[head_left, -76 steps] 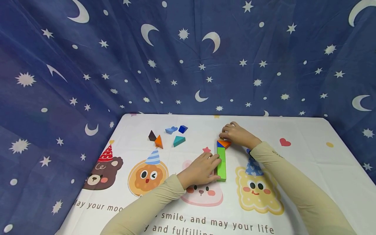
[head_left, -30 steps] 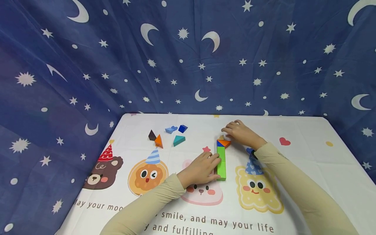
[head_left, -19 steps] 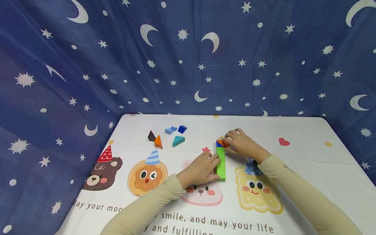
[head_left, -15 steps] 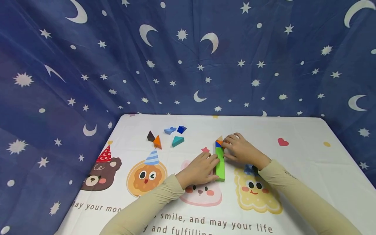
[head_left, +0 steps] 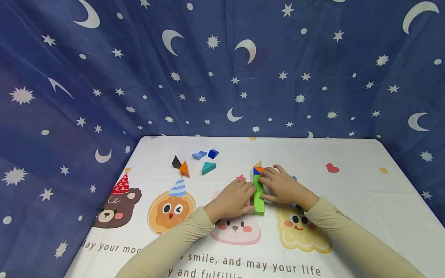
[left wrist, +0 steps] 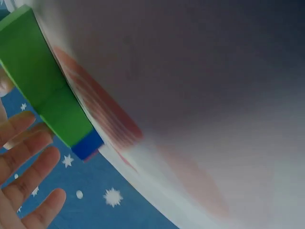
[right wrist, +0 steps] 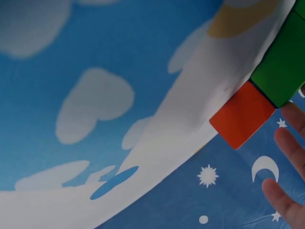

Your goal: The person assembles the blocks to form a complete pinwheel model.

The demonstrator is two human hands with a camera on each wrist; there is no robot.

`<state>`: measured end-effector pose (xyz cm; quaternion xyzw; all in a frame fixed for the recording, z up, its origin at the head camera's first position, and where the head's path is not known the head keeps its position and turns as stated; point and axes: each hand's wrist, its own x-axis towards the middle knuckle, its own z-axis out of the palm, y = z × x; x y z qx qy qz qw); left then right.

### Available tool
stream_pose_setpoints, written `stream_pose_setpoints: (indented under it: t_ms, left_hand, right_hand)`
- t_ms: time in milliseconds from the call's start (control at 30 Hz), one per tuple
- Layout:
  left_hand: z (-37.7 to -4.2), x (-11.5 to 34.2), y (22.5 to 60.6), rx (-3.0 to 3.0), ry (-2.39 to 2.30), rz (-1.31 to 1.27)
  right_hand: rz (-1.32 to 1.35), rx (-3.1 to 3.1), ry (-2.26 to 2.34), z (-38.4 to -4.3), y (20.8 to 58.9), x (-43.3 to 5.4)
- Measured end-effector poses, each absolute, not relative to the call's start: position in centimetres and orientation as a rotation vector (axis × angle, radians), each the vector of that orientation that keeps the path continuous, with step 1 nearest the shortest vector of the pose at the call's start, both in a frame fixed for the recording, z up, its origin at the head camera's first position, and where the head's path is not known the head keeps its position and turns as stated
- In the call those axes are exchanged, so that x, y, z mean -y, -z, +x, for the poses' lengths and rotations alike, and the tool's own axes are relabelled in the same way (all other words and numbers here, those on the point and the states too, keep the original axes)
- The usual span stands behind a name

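Observation:
In the head view, two green blocks (head_left: 258, 204) lie end to end in a row on the table. At their far end sit a blue triangular block (head_left: 256, 172) and an orange triangular block (head_left: 259, 169), with a beige triangular block (head_left: 258, 164) beyond. My left hand (head_left: 232, 200) rests along the row's left side, fingertips at the green blocks. Along the right side, my right hand (head_left: 285, 186) has its fingertips at the green blocks and hides part of the row's edge. Both wrist views show loosely extended fingers beside the green blocks (left wrist: 35, 71), and the orange block's flat face (right wrist: 243, 114).
Loose blocks lie at the back left: black (head_left: 176, 162), orange (head_left: 184, 169), teal (head_left: 208, 168), dark blue (head_left: 213, 154) and light blue (head_left: 197, 155). A printed white cloth (head_left: 365, 200) covers the table. Star-patterned blue curtains (head_left: 208, 96) stand behind and at the sides.
My right hand has come from the beige block back toward me, along the row's right side. The orange block has shifted left, closer against the blue one. My left hand stays nearly still.

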<state>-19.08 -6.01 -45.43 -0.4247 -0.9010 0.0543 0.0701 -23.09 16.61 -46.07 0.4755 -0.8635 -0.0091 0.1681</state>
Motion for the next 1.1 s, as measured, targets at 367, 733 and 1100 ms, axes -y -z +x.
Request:
stream_pose_setpoints:
  t_ms: [367, 733, 1100]
  left_hand:
    - [-23.8, 12.9, 43.7, 2.786, -0.031, -0.863]
    - [-26.9, 16.8, 44.0, 2.925, -0.195, -0.589]
    - [-28.2, 15.0, 44.5, 2.909, -0.121, -0.731]
  right_hand:
    - [1.357, 2.477, 0.018, -23.1, 46.2, -16.5]
    - [1.358, 2.511, -0.016, -23.1, 46.3, -16.6]
    - [1.358, 2.52, -0.021, -23.0, 46.2, -16.6]
